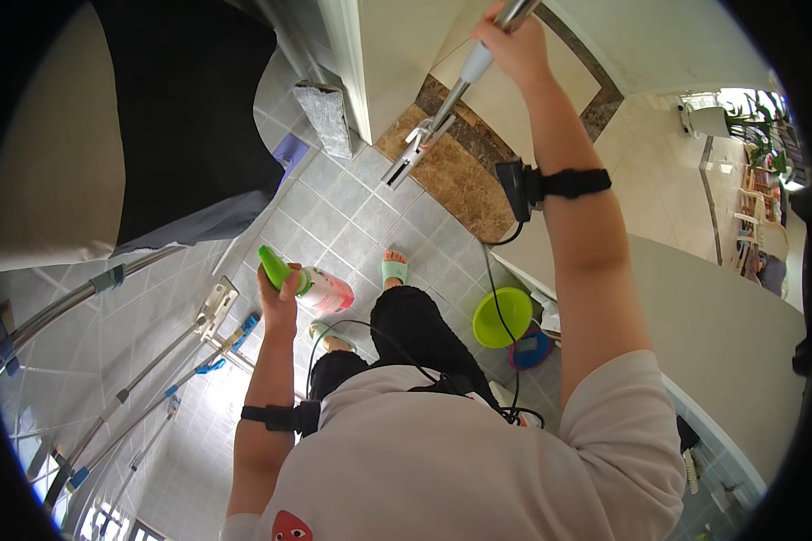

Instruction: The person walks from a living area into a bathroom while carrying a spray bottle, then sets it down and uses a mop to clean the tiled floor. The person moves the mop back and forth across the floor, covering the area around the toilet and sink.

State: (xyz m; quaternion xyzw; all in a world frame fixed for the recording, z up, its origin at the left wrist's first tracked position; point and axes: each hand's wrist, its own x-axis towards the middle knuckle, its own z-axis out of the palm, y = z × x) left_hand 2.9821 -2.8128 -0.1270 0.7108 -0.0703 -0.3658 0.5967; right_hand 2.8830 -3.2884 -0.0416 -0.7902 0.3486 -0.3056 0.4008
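My left hand is closed around the neck of a spray bottle with a bright green top and a pink-and-white body, tilted sideways above the tiled floor. Raised at the upper right, my right hand is wrapped around a mop pole, a metal tube with a grey sleeve. The pole slants down to a narrow white-and-metal mop head over the edge of the brown stone threshold. No pad shows on that head.
A grey flat mop leans by the door frame. At the right of my feet sit a lime-green basin and a blue-and-red item. Several poles with blue clips line the left wall. Dark cloth hangs upper left.
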